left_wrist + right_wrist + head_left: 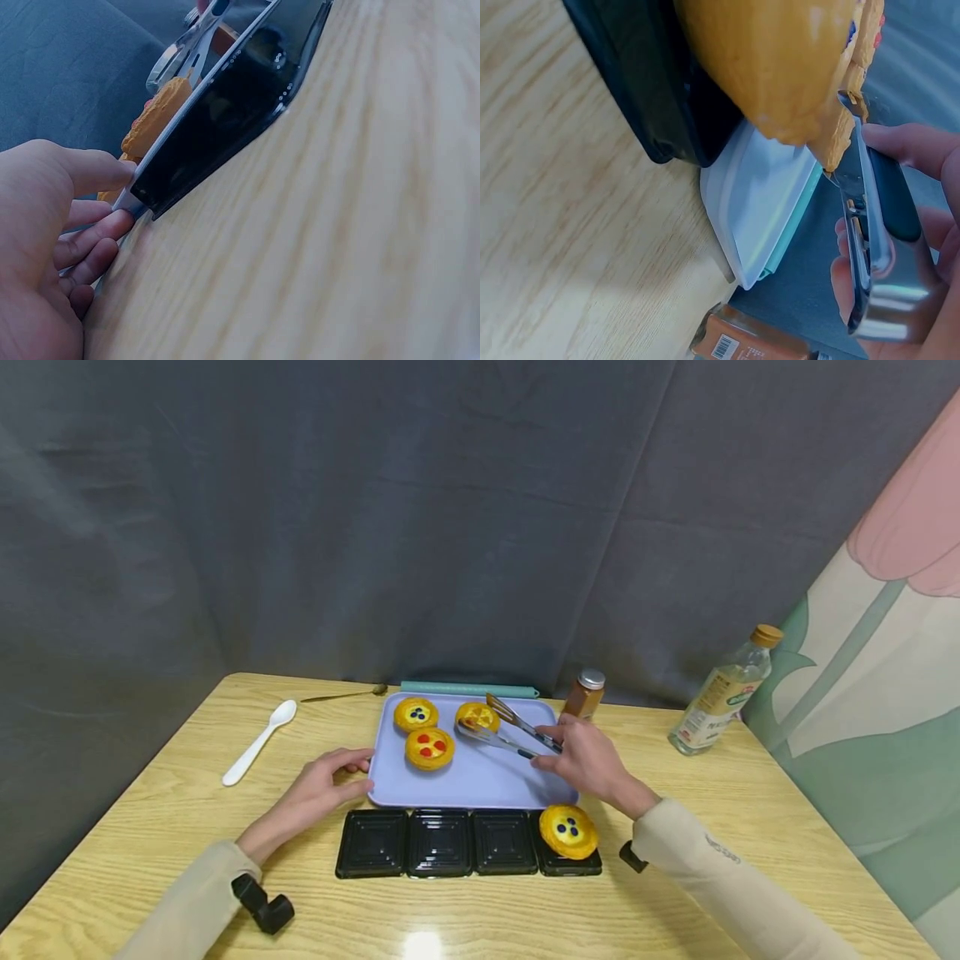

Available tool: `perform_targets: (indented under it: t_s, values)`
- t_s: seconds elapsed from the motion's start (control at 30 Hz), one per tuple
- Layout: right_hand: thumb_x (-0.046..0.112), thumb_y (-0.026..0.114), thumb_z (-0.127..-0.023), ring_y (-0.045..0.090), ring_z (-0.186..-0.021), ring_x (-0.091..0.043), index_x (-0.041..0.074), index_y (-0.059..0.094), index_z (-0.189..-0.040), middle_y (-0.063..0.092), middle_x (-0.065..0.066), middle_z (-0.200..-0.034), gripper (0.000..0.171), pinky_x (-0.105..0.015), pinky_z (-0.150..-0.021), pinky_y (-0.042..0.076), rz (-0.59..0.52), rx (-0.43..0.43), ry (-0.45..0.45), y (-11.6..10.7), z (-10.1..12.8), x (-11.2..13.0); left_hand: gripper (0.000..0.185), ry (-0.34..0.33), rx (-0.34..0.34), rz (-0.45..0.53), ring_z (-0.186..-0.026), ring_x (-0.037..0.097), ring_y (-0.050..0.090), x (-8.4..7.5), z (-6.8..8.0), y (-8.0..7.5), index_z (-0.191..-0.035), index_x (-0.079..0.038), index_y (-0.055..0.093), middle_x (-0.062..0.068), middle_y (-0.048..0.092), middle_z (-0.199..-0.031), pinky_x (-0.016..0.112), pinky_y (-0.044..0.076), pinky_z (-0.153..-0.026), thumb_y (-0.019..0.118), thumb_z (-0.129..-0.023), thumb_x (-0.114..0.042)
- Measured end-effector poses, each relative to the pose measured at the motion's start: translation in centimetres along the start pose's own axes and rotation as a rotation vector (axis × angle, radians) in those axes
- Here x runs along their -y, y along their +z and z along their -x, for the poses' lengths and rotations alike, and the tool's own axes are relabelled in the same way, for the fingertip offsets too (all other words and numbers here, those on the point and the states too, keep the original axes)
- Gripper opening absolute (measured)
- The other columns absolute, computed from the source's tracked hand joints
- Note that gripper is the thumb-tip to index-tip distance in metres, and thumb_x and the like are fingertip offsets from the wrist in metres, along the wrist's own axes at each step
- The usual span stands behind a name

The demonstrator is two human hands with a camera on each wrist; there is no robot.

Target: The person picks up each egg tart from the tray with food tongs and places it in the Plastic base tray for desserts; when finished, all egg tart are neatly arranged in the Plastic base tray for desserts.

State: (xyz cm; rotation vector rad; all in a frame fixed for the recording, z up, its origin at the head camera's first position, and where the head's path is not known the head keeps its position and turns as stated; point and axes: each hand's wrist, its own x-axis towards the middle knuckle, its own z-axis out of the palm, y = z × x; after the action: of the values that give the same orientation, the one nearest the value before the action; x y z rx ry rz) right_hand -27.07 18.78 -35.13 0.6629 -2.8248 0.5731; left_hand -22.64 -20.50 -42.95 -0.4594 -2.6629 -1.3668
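At the left end of the lilac tray (510, 787), my left hand (321, 785) pinches the rim, thumb over it and fingers lower. My right hand (588, 760) grips metal tongs (522, 725) with dark handle grips. The tongs' spread tips straddle a tart with yellow pieces (478, 717) at the back of the tray. Left of it are a blueberry-topped tart (416, 714) and, in front, a red-topped tart (430, 749). Another blueberry-topped tart (568, 832) sits tilted on the rightmost of several square black containers (438, 843) lined up before the tray.
A white spoon (259, 743) and a thin dark spoon (345, 695) lie left of the tray. Behind it is a teal bar (469, 689). A brown jar (584, 693) stands at its back right corner, with a glass bottle (723, 693) farther right. A grey curtain (375, 527) hangs behind the table.
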Motion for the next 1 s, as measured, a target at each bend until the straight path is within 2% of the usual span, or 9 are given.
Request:
perform_targets:
  t_s: [0.2,0.37,0.57,1.0]
  values:
    - [0.025,0.088,-0.077,0.046,-0.07,-0.021,0.002,0.073,-0.123,0.058,-0.008,-0.089,0.053,-0.033,-0.059,0.037,0.012,-0.02,-0.037,-0.5,0.7,-0.1,0.052,0.001,-0.003,-0.003,-0.108,0.028,0.059,0.0,-0.1,-0.1,-0.136,0.004,0.061,0.003,0.066,-0.107,0.05,0.044,-0.097,0.076,-0.091,-0.017]
    - [0.022,0.09,-0.075,0.044,-0.069,-0.019,0.001,0.073,-0.121,0.053,-0.005,-0.083,0.053,-0.031,-0.058,0.035,0.019,-0.037,-0.058,-0.7,1.6,-0.2,0.052,-0.007,0.001,0.0,-0.108,0.028,0.058,-0.1,0.0,-0.2,-0.136,0.004,0.06,0.003,0.066,-0.108,0.051,0.043,-0.098,0.076,-0.091,-0.018]
    - [0.02,0.089,-0.076,0.041,-0.066,-0.016,0.0,0.073,-0.121,0.05,-0.003,-0.081,0.052,-0.029,-0.056,0.033,0.007,-0.058,-0.099,-1.3,2.9,-0.4,0.051,0.024,-0.003,0.001,-0.106,0.027,0.059,-0.4,0.1,-0.3,-0.134,0.005,0.061,0.003,0.066,-0.107,0.051,0.044,-0.096,0.076,-0.092,-0.018]
    - [0.019,0.089,-0.077,0.037,-0.06,-0.011,0.0,0.072,-0.123,0.043,0.001,-0.075,0.053,-0.026,-0.053,0.033,-0.047,-0.057,-0.119,-2.7,6.1,-0.6,0.051,0.02,0.003,-0.013,-0.107,0.028,0.058,-0.2,0.0,-0.1,-0.135,0.004,0.06,0.003,0.066,-0.107,0.05,0.044,-0.097,0.074,-0.092,-0.019]
